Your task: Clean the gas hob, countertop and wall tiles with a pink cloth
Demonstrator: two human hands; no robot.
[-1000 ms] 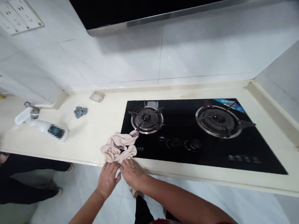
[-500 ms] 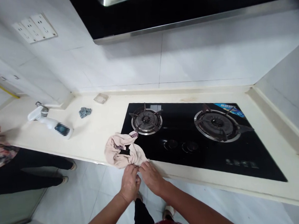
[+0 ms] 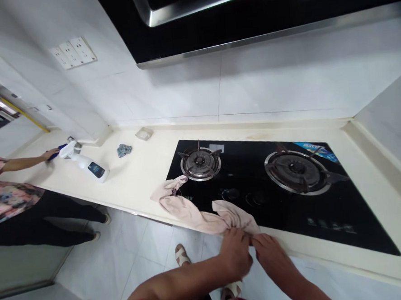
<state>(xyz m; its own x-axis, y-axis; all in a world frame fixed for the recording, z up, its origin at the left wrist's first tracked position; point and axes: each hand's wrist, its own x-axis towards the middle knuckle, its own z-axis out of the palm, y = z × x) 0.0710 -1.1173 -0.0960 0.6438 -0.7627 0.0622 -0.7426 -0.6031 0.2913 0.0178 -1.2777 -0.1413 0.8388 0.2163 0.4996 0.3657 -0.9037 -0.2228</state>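
Observation:
A pale pink cloth (image 3: 197,211) lies stretched along the front edge of the cream counter (image 3: 143,167), partly over the black glass gas hob (image 3: 284,185). My left hand (image 3: 236,254) and my right hand (image 3: 271,254) sit side by side at the cloth's right end, both pinching its bunched edge at the counter's front lip. The cloth's left end rests by the left burner (image 3: 200,162). Two knobs lie just behind the cloth.
A white spray bottle (image 3: 85,161) lies on the counter at left, a co-worker's hand (image 3: 49,154) at its nozzle. A small blue-grey rag (image 3: 124,150) and a clear dish (image 3: 144,134) sit near the wall. The right burner (image 3: 295,171) and range hood (image 3: 246,16) are beyond.
Both hands have slid right along the counter edge, dragging the cloth from a bunched heap into a long strip. A co-worker's hand has reached the spray bottle.

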